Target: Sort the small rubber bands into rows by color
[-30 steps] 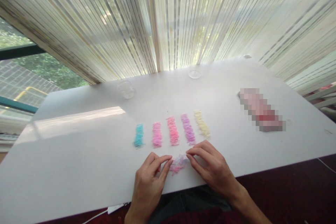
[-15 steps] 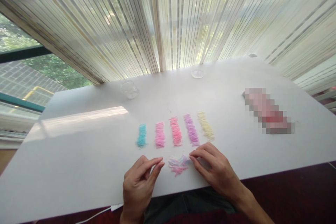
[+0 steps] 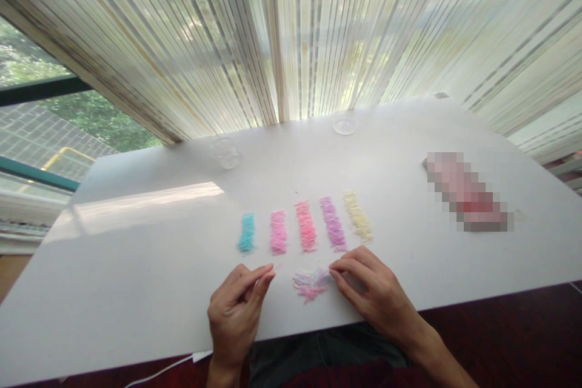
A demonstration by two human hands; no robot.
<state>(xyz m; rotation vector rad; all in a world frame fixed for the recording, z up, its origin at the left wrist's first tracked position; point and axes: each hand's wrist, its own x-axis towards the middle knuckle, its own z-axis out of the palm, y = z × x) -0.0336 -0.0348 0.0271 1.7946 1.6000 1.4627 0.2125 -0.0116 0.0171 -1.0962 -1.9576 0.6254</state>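
Note:
A thin pink strand (image 3: pixel 279 266) pokes out from the pinched thumb and index finger of my left hand (image 3: pixel 235 310), just below the pink row (image 3: pixel 279 233). My right hand (image 3: pixel 370 284) has its fingertips pinched at the right edge of a loose pile of mixed pink and pale strands (image 3: pixel 310 285); what lies between them is hidden. Beyond the hands, short strands are laid in colour rows: blue (image 3: pixel 247 233), pink, coral (image 3: pixel 306 226), purple (image 3: pixel 333 224) and pale yellow (image 3: pixel 357 217).
Clear plastic containers (image 3: pixel 226 154) stand at the back left of the white table (image 3: pixel 150 267), and a clear round dish (image 3: pixel 344 127) at the back middle. A pixelated pinkish object (image 3: pixel 466 191) lies to the right. Striped curtains (image 3: pixel 282 36) hang behind the table.
My left hand has moved slightly left and up, away from the pile, and a pink strand now shows at its fingertips. My right hand stays at the pile's edge.

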